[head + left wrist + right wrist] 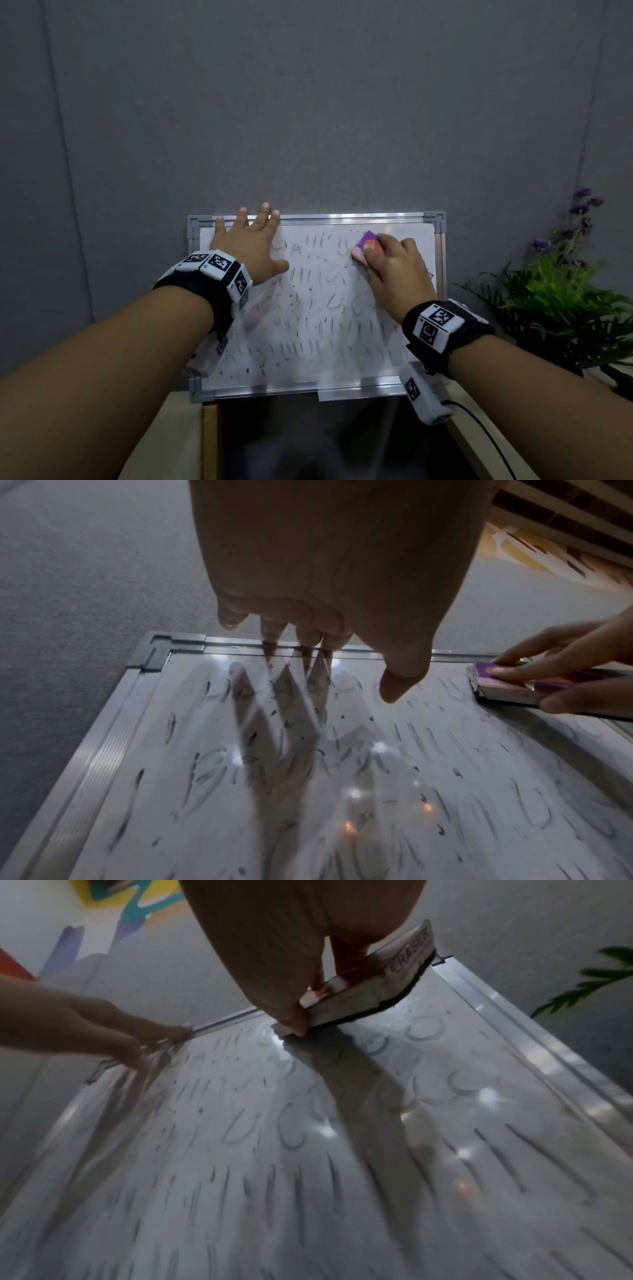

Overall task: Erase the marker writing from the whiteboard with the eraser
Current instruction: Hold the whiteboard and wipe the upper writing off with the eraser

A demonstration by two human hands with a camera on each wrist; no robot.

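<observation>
While my left hand (247, 244) is lying flat, steadying the whiteboard (318, 346), my right hand (394, 270) is gripping the eraser (365, 246) against smudged writing.

Both forearms are bare, with no sleeves in the head view. Each wrist wears a broad black fabric band (205, 291) — the right wrist band (442, 346) is of the same kind. White blocky modules sit on top of each band, their faces printed with black-and-white square fiducial markers (219, 263). Under the right wrist hangs a white boxy camera housing (424, 397) bearing another such marker, and a thin black cable (486, 431) runs from its lower end. A similar white piece shows beneath the left wrist — partly hidden. Fingernails are short and unpainted.
</observation>
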